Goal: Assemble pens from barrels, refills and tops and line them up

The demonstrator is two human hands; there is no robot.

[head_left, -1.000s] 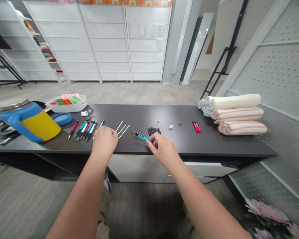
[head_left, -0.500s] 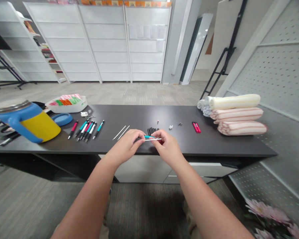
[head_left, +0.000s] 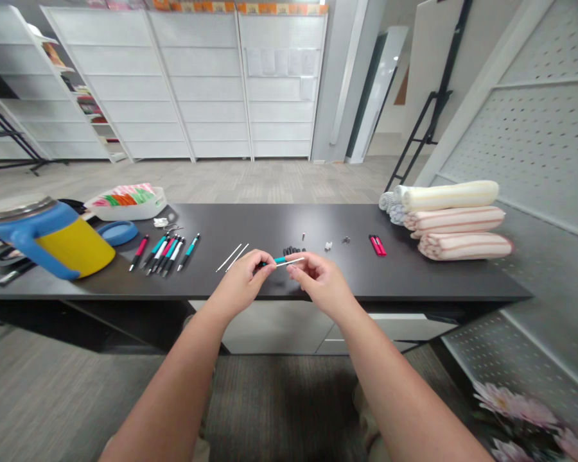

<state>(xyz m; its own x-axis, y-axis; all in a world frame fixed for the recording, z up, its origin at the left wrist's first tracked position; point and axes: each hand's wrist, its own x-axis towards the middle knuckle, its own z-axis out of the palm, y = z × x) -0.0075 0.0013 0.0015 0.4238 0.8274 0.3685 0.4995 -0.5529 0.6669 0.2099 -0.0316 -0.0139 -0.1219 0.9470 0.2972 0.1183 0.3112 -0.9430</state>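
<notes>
Above the desk's front part, my left hand (head_left: 241,277) is closed, its thumb and fingers pinching a teal pen barrel (head_left: 280,260). A thin white ink refill (head_left: 291,262) runs alongside the barrel, from my left thumb across to the fingers of my right hand (head_left: 320,274). That hand is closed too, thumb and forefinger about the refill; whether it also grips the barrel's end I cannot tell. Just behind the fingers lie several black grips (head_left: 293,251), partly hidden. Two white refills (head_left: 232,258) rest left of my hands. Small white parts (head_left: 328,246) and metal bits (head_left: 346,240) lie to the right.
Several pens (head_left: 166,253) lie at left, beside a blue-yellow jug (head_left: 77,240), a blue lid (head_left: 118,232) and a white basket (head_left: 149,208) of colourful packets. Red barrels (head_left: 377,245) and rolled towels (head_left: 462,221) are at right on the dark desk (head_left: 250,218).
My hands have shifted slightly left and a little apart, showing more of the teal barrel. The refill has moved left with them and now tilts up toward its right end.
</notes>
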